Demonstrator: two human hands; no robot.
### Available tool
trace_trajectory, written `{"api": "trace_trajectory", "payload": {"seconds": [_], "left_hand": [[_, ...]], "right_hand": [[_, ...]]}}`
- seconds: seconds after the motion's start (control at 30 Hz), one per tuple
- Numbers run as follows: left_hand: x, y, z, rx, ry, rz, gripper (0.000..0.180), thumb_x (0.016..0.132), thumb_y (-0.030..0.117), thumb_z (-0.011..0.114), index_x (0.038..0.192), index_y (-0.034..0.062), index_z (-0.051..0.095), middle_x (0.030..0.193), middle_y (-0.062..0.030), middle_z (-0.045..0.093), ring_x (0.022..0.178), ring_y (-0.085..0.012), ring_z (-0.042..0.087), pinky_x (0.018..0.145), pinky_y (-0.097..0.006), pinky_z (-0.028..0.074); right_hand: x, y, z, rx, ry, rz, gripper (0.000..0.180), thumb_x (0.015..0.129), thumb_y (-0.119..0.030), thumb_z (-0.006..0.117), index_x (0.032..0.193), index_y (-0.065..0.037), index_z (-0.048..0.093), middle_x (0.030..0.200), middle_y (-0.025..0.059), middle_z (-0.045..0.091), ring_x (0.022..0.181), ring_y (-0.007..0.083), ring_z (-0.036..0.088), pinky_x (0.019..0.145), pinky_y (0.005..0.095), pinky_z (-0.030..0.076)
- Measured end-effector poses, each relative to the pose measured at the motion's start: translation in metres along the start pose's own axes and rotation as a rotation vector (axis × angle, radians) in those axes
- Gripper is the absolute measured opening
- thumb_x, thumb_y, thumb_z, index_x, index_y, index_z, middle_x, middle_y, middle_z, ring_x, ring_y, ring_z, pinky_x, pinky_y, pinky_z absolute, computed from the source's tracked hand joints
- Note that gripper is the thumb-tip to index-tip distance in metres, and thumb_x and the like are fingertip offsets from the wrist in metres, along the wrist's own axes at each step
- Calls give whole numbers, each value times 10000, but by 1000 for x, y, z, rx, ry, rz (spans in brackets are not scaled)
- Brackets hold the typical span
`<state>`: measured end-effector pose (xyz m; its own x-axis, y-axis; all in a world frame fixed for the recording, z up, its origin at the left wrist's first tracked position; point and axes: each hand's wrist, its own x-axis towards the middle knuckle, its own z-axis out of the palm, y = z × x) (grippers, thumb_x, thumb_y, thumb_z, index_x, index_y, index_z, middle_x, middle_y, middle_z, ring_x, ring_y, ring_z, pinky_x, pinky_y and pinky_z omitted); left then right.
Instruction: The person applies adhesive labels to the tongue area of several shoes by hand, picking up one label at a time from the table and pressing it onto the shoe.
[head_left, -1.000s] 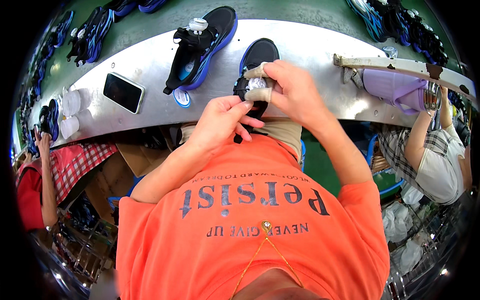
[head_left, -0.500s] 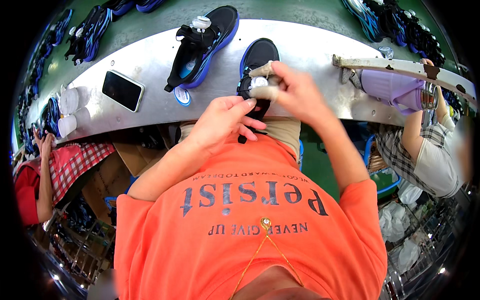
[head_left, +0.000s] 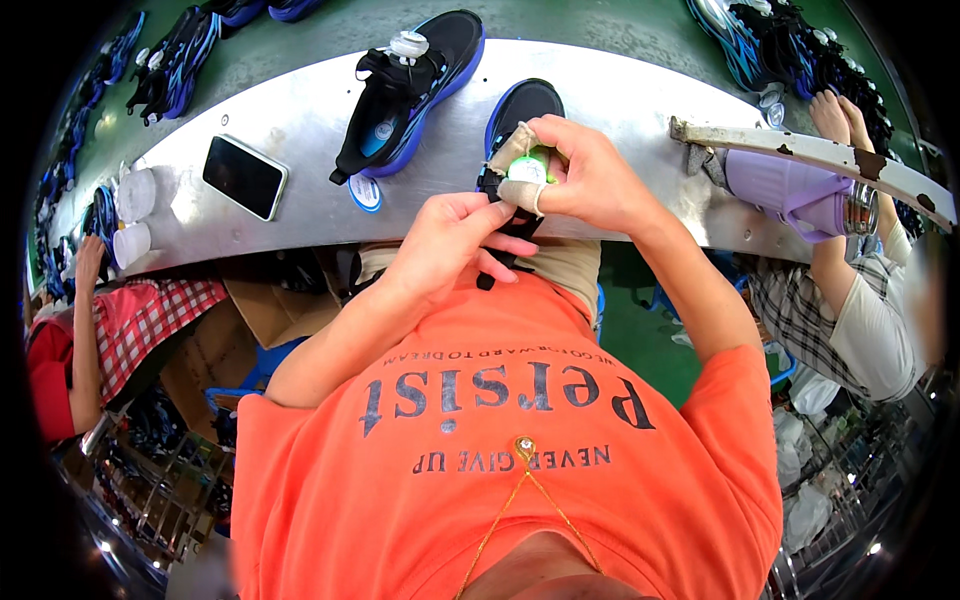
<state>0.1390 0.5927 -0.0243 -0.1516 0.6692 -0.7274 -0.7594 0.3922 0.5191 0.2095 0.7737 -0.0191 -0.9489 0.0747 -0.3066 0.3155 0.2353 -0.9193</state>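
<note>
A black and blue sneaker (head_left: 524, 102) lies in front of me, toe pointing away, partly covered by my hands. On top of it sits a round white dial (head_left: 527, 171) with bright green at its edge. My right hand (head_left: 580, 175), with beige cloth covers on thumb and forefinger, closes around this dial. At the near end of the sneaker, my left hand (head_left: 450, 240) pinches its black collar between thumb and forefinger, its other fingers spread; the exact grip is partly hidden. The matching sneaker (head_left: 405, 95), also with a white dial, stands just to the left.
Left on the metal table (head_left: 310, 110) are a phone (head_left: 244, 177) and white tubs (head_left: 133, 243). A round paper tag (head_left: 365, 192) lies by the left sneaker. At right, a chipped white bar (head_left: 800, 147) crosses a lilac bottle (head_left: 785, 187). Co-workers sit on both sides.
My right fingers have shifted around the dial, and green now shows at its edge. My left hand stays nearly in place. The right-hand co-worker's hands have come up beyond the bar.
</note>
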Motion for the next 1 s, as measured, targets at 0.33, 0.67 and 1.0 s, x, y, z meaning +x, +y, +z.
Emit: {"api": "trace_trajectory", "payload": {"seconds": [0.33, 0.67, 1.0], "left_hand": [[1, -4, 2, -53, -26, 45, 292, 953, 177, 514, 1102, -68, 565, 1056, -157, 626, 906, -233, 669, 576, -272, 573], [0, -5, 7, -33, -14, 59, 284, 951, 193, 524, 1084, -53, 573, 1040, -138, 630, 891, -225, 669, 584, -265, 566], [0, -5, 6, -25, -2, 45, 292, 960, 193, 498, 1082, -63, 569, 1062, -143, 625, 874, -232, 669, 578, -261, 559]], "right_hand": [[-21, 16, 12, -388, 353, -192, 388, 733, -220, 753, 1072, -76, 630, 763, 27, 616, 625, 181, 554, 572, 297, 463], [-22, -4, -3, -352, 165, -151, 280, 743, -175, 717, 1010, -105, 669, 738, 57, 517, 643, 227, 516, 598, 312, 438], [-24, -9, 13, -279, 219, 18, 252, 753, -131, 689, 999, -83, 656, 793, 103, 577, 713, 253, 544, 645, 353, 447]]}}
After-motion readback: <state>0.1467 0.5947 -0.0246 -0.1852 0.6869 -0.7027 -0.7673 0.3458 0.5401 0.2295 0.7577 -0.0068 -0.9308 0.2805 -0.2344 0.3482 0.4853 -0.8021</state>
